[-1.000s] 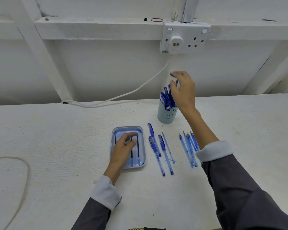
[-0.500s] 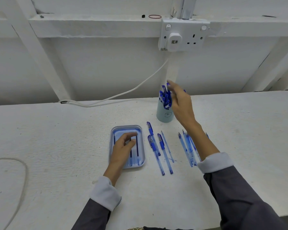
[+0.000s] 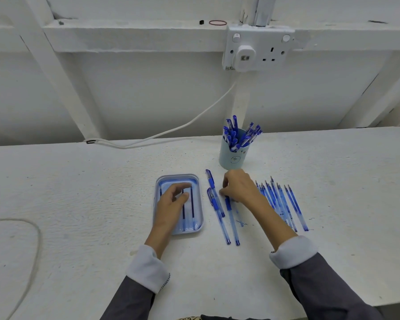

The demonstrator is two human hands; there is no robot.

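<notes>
Here right hand (image 3: 239,187) pinches a pen (image 3: 232,220) by the cup (image 3: 232,158); left hand (image 3: 171,204) in tray (image 3: 178,175), grip unclear.

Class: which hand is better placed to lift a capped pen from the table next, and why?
The right hand: its fingers are down at the capped pens, just right of the tray. The left hand rests inside the tray on the refills, farther off.

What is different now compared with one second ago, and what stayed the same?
The right hand left the pen cup and came down toward the person. Its fingertips now touch the cap end of a pen lying beside the tray. Whether it grips is unclear. The left hand stayed resting in the tray. Tray and cup did not move.
</notes>
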